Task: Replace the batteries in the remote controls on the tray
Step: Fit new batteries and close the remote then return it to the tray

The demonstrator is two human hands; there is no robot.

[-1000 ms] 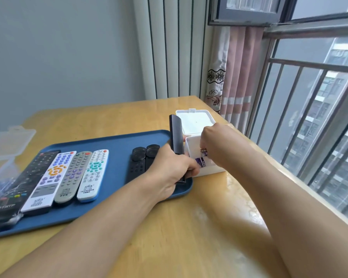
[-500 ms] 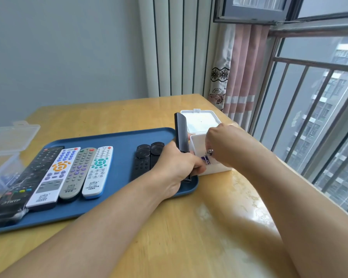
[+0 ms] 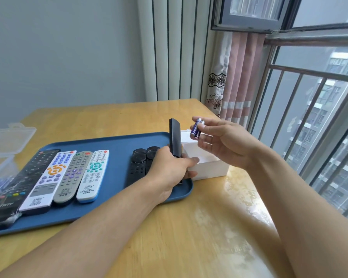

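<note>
Batteries: two small purple cells, likely light, rigid and smooth enough to slip, pinched mid-barrel in the right hand above the white box off the tray's right edge. Black remote: slim, stiff, stood on end at that tray's right edge, gripped low by the left hand; best held by its long sides.

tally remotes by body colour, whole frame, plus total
Black: 4 – long one at tray's left end, two side by side, one gripped on edge by left hand
White: 2
Grey: 1
Total: 7
</note>
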